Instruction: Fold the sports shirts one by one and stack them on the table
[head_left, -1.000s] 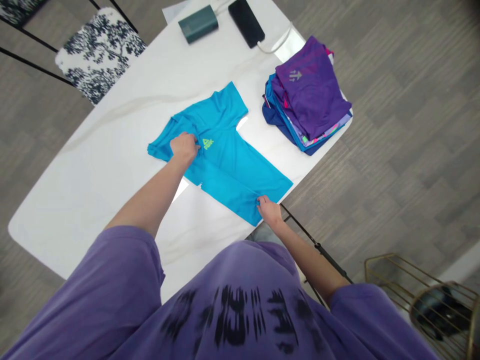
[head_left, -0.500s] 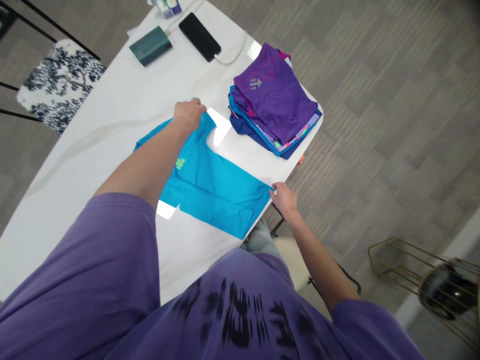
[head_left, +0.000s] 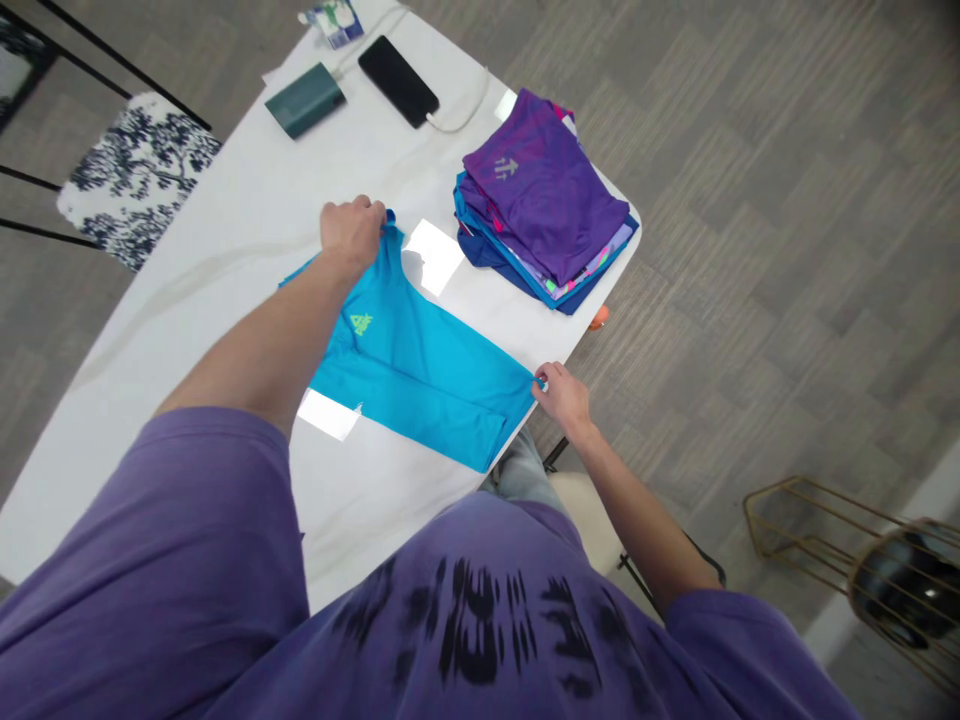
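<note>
A bright blue shirt [head_left: 427, 345] with a small yellow-green print lies on the white table, its near part folded over lengthwise. My left hand [head_left: 352, 232] is closed on its far edge, beside a curved opening in the cloth. At the table's right edge my right hand [head_left: 562, 395] pinches the shirt's other corner between thumb and fingers. My left forearm hides part of the shirt's left side. Just beyond the shirt sits a stack of folded clothes [head_left: 544, 190], a purple piece with a pale print on top.
On the white table [head_left: 187, 300] lie a black phone [head_left: 397, 80] with a white cable, a dark green power bank [head_left: 306, 100] and a small packet [head_left: 337, 22]. A patterned chair [head_left: 142, 170] stands at left. A gold wire stand [head_left: 810, 520] is at lower right.
My left hand has moved a little to the left with the shirt's far edge, and the cloth there has narrowed. My right hand keeps its pinch on the corner.
</note>
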